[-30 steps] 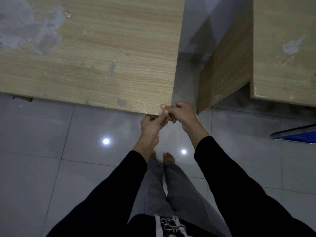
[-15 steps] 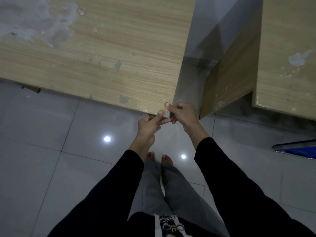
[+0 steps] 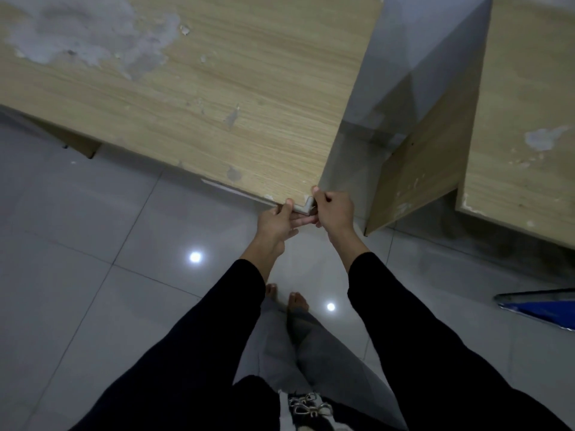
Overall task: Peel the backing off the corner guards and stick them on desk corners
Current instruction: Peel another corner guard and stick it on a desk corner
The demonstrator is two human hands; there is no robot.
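When viewed from the head camera: pale L-shaped corner guard [image 3: 303, 208] located at the near right corner of the wood-grain counter [image 3: 217, 104], set against that corner along both the near edge and the right edge. Pinched on its left arm by the left hand [image 3: 275, 222]: left thumb [image 3: 289, 203] on top at the near edge, fingers [image 3: 300, 219] stretched underneath toward the right hand [image 3: 334, 211]. Gripped on its right arm by the right hand: fingers curled together round the guard, right thumb [image 3: 315, 190] raised against the right edge of the counter. Hands touching each other just below the corner. Backing state: cannot tell. Grey worn patches at the far left of the counter top. Second desk [image 3: 529, 88] apart to the right, across a gap. Grey tiled floor [image 3: 93, 244] below, with two bright light reflections. Blue-edged flat object [image 3: 544, 309] at the right border of the view.
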